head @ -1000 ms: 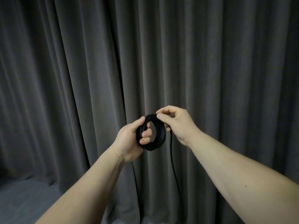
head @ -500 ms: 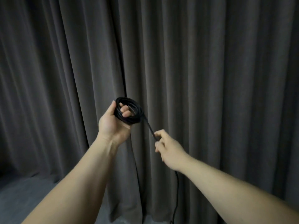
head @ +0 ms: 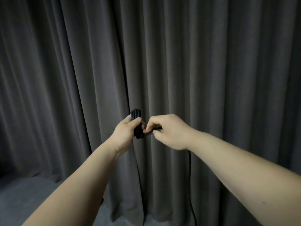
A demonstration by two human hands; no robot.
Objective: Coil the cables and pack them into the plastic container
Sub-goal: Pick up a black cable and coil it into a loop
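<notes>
Both bare forearms reach forward; left hand curled in a grip; right hand pinching beside it.

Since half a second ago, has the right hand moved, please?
Yes. The right hand has risen and closed in on the cable coil, judged against the curtain folds.

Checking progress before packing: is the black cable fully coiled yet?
Not fully. The left hand grips the coil, but a loose length hangs below the right hand, running out of view.

Dim, soft focus; wide-angle bowing at edges.
</notes>
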